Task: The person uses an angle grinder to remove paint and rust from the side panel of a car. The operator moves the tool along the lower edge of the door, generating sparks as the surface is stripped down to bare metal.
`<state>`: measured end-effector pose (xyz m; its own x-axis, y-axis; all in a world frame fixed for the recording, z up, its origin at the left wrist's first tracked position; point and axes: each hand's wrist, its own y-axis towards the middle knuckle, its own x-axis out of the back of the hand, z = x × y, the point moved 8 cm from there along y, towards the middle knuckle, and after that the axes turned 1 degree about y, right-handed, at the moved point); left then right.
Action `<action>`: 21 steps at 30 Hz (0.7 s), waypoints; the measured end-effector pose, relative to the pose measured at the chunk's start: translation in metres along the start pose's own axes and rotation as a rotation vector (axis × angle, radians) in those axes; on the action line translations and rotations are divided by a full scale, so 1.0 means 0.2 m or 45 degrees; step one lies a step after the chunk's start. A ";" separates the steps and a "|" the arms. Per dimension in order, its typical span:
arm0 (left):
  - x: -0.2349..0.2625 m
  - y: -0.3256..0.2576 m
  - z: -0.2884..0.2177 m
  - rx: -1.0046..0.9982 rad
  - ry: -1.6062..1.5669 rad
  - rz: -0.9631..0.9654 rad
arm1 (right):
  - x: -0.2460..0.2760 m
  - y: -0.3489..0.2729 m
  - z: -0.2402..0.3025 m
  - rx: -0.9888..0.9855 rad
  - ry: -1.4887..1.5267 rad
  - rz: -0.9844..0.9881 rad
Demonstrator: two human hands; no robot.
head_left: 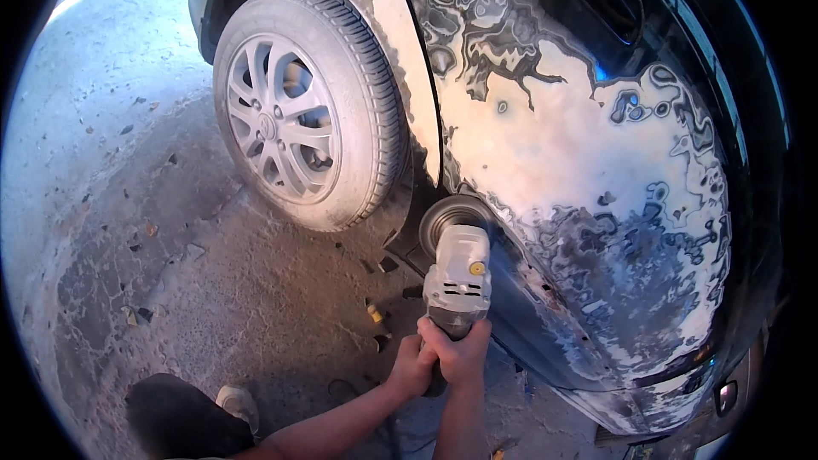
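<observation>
An angle grinder (463, 277) with a pale, dusty head and a dark body is gripped by both of my hands. My right hand (463, 353) wraps the body just behind the head, and my left hand (411, 372) closes round it lower down, beside the right. The round disc (456, 215) at its far end is at the lower edge of the car body, where the fender meets the door; whether it touches is hard to tell. Bare, filler-pale patches and dark swirled paint cover the car door (545, 145).
A dusty car wheel (273, 123) stands left of the grinder under the fender (375, 13). Cracked concrete floor (281, 290) holds scattered chips and a small yellow piece (374, 313). My knee (179, 417) and shoe (238, 405) show at lower left.
</observation>
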<state>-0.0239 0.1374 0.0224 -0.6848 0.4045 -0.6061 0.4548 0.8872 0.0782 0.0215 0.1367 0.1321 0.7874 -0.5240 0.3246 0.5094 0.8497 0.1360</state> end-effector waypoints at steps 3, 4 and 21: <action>-0.02 -0.02 0.05 0.013 0.001 0.050 | 0.05 -0.01 -0.06 0.023 0.016 -0.023; -0.03 -0.03 0.07 0.038 0.009 0.073 | 0.05 -0.02 -0.06 0.022 0.009 -0.027; -0.20 -0.19 0.23 0.215 0.342 0.401 | 0.37 -0.25 -0.23 0.080 0.320 -0.374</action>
<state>0.0125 0.0781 0.0076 -0.6117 0.7122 -0.3444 0.7361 0.6719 0.0819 0.0699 0.0518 0.1067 0.6758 -0.7367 0.0249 0.7097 0.6593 0.2483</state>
